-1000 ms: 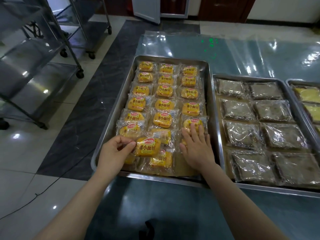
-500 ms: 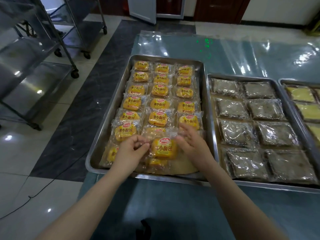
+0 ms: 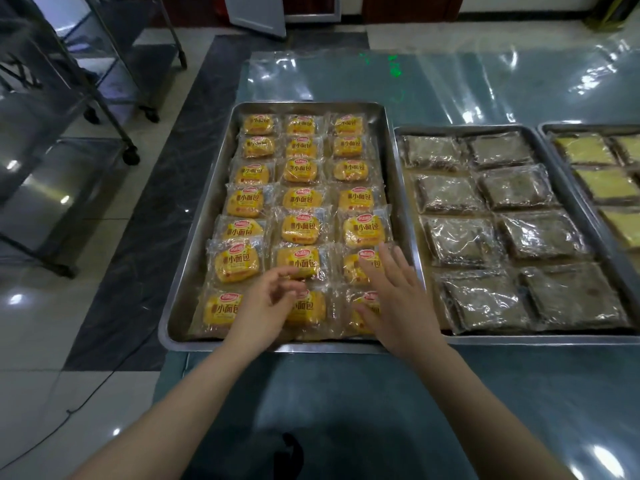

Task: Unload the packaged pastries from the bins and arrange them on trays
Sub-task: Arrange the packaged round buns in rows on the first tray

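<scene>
Left hand [image 3: 266,306] is hovering over the near end of the steel tray [image 3: 329,347], fingers loosely curled and, as far as I am seeing from here, closing on nothing. The middle packet of the nearest row [image 3: 311,311] is lying just under those fingertips. The right hand [image 3: 391,296] is lying with straight, spread fingers across the two nearest packets of the right-hand column, one of them [image 3: 353,268] showing past the knuckles; it is gripping nothing.

The packaged pastries [image 3: 300,229] are sitting in three columns that are filling the tray from far rim to near rim, all face up, with their film edges overlapping the neighbours. No bin is showing in my view.

I am judging each packet to be very light: a soft little bread in loose, glossy film (the kind that crackles and slides). Squeezing the middle would be denting the bread, so I am favouring a light pinch on the flat sealed edge, or on the two short sides. For small corrections, flat fingers on top are sliding it well enough over the metal. Where the films are overlapping, dragging one packet is likely to be pulling the next one along.

Beside it on the desk [image 3: 346,410], a second tray [image 3: 519,339] is holding darker wrapped squares.
</scene>
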`<state>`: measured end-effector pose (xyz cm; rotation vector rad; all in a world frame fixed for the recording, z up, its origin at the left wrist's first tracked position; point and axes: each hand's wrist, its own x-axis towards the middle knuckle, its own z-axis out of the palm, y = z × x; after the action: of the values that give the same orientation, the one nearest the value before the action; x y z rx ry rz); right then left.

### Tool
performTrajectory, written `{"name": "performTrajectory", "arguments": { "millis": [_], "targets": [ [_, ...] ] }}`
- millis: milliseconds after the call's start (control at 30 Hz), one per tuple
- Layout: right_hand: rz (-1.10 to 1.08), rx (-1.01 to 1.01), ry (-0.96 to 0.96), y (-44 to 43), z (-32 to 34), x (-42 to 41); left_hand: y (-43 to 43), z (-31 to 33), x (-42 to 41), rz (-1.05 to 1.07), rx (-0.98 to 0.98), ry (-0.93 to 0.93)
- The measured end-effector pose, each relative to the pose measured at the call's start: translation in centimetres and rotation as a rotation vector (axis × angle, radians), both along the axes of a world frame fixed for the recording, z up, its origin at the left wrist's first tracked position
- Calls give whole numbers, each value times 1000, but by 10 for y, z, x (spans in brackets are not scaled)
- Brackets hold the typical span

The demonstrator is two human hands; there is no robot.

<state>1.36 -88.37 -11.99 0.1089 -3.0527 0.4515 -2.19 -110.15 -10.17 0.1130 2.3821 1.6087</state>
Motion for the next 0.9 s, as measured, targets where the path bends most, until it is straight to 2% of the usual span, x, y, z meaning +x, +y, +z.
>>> {"name": "performTrajectory", "arguments": {
  "millis": [100,200,333,467,667,900],
  "targets": [
    [51,29,-143,-3,-12,-19,2,-2,-8,-50,-95,54],
    [61,69,-177,-4,-22,-33,11,-6,-21,-91,-231,142],
    [68,91,-240,-3,-33,-38,31,-23,-39,-290,-585,312],
    [81,110,-281,-2,-38,-39,39,-51,-44,-431,-921,320],
    [49,79,-319,-6,-39,-45,34,-69,-40,-435,-983,356],
    [25,26,-342,-6,-29,-49,32,-63,-36,-425,-940,335]
  ]
}}
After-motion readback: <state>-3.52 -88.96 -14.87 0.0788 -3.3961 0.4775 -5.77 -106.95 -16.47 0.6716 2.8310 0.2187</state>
